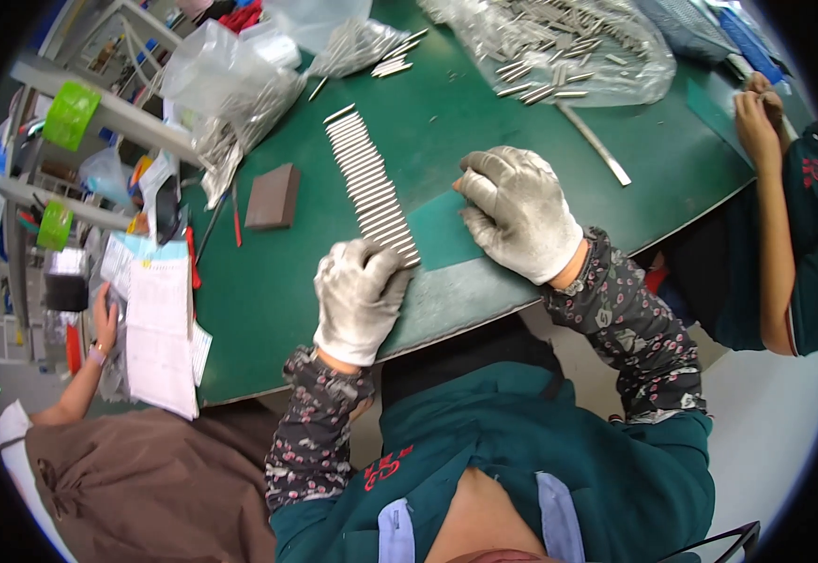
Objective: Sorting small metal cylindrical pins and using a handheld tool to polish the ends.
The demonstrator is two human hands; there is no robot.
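Gloved hands [360, 296] flanking rod row [371, 188] near table edge [484, 310]

Our gloved left hand [360, 298] rests at the near end of the metal rod row [371, 186]; our right hand [519, 212] presses the green mat [442, 235].

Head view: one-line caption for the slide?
Gloved left hand at the near end of a row of metal rods on a green table, right hand flat beside it.

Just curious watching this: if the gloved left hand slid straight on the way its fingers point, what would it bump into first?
Probably the near end of the row of metal rods. The left hand points up and slightly right along the green table, and its fingertips already seem to touch the row's nearest rods.
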